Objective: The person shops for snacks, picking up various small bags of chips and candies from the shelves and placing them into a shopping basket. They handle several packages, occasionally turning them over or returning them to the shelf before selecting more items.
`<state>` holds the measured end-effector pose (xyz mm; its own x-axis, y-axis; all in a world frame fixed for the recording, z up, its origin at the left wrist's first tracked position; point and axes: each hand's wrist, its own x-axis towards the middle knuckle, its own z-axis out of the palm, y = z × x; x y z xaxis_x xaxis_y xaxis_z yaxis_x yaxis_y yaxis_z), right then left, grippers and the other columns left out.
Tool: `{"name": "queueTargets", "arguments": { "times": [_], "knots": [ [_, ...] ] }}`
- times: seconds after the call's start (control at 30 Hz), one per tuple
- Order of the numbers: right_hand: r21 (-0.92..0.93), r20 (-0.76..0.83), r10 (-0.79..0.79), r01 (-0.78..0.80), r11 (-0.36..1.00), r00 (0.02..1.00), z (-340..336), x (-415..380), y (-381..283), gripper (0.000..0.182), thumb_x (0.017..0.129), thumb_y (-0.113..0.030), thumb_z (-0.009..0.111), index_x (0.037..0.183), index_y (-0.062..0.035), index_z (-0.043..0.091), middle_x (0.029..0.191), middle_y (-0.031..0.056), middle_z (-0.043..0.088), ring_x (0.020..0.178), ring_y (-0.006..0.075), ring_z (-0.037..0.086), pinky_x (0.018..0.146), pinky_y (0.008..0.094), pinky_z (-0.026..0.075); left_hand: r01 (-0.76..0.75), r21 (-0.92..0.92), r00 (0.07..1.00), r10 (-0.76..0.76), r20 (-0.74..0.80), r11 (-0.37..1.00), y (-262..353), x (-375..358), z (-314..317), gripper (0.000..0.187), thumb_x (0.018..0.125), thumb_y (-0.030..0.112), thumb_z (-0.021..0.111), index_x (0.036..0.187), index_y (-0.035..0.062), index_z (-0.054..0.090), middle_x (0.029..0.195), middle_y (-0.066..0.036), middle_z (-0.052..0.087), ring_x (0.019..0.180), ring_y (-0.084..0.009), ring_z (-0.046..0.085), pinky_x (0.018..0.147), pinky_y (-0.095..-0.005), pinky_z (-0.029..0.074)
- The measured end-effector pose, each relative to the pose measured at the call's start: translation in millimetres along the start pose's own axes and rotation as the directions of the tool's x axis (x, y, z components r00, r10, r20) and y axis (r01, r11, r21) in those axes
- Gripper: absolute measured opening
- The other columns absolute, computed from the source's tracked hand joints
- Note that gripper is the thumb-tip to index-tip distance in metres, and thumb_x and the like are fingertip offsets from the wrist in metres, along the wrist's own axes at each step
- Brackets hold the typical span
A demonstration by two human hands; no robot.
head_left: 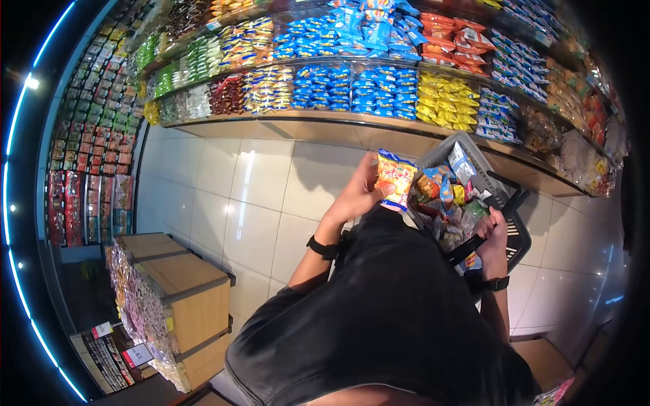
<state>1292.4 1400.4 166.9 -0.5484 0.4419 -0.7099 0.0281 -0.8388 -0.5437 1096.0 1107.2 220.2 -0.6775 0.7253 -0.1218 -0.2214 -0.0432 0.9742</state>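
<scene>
My left hand [361, 193] is closed on a yellow and orange snack bag [395, 179] with blue ends, held upright at the left edge of a grey shopping basket [433, 150]. Fingers of my right hand [495, 237] are wrapped round the basket's black handle [467, 249] on the right. Inside the basket lie several packets, among them a blue and white bag [462, 164] and an orange and blue bag [430, 184]. My left palm is hidden behind the snack bag.
Shelves [271, 127] with many snack bags curve across the top and right. A wooden display stand [196, 298] with packets is at the lower left. Packets hang on a rack [91, 135] at the far left. Tiled floor [261, 203] shows between them.
</scene>
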Motion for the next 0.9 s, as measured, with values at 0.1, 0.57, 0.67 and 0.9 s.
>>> {"name": "queueTargets", "arguments": {
  "times": [0.1,0.57,0.67,0.9],
  "knots": [
    [0.0,-0.017,-0.017,0.017,1.0,1.0,6.6,-3.7,10.8,0.042,0.09,-0.022,0.063,0.062,-0.0214,0.032,0.054,-0.0093,0.022,0.045,0.0063,0.023,0.043,0.0246,0.019,-0.078,-0.017,0.997,0.079,0.019,0.997,-18.6,-1.0,-11.5,0.053,0.095,0.001,0.062,0.138,0.0064,0.031,0.123,-0.013,0.062,0.112,-0.0194,0.062,0.09,-0.034,0.053],
    [-0.048,-0.136,-0.059,0.053,0.997,0.989,116.3,3.2,74.1,0.036,0.088,-0.019,0.062,0.064,-0.0196,0.036,0.052,-0.0085,0.023,0.044,0.0064,0.022,0.045,0.0245,0.02,0.01,-0.058,0.95,-0.028,-0.312,0.998,-0.9,-31.0,-170.7,0.056,0.095,0.002,0.059,0.14,0.0122,0.027,0.124,-0.014,0.06,0.117,-0.0196,0.057,0.1,-0.0347,0.044],
    [-0.02,-0.107,-0.078,0.076,0.997,0.991,144.6,14.5,99.9,0.035,0.088,-0.02,0.062,0.064,-0.0193,0.038,0.052,-0.0084,0.024,0.044,0.0063,0.023,0.045,0.0241,0.021,-0.035,-0.092,0.916,-0.004,-0.4,0.995,3.6,-26.8,-244.9,0.056,0.09,-0.004,0.062,0.135,0.0115,0.032,0.122,-0.013,0.06,0.111,-0.0201,0.06,0.096,-0.0353,0.048],
    [-0.086,-0.078,-0.023,0.016,0.996,0.997,225.6,5.5,152.6,0.034,0.091,-0.024,0.061,0.065,-0.0194,0.039,0.05,-0.0084,0.024,0.042,0.0068,0.023,0.044,0.0239,0.023,-0.225,0.225,0.883,0.296,-0.364,0.948,36.6,24.1,-434.2,0.05,0.08,-0.003,0.075,0.12,0.0052,0.047,0.114,-0.011,0.062,0.103,-0.0196,0.066,0.085,-0.0324,0.056]
  ]
}}
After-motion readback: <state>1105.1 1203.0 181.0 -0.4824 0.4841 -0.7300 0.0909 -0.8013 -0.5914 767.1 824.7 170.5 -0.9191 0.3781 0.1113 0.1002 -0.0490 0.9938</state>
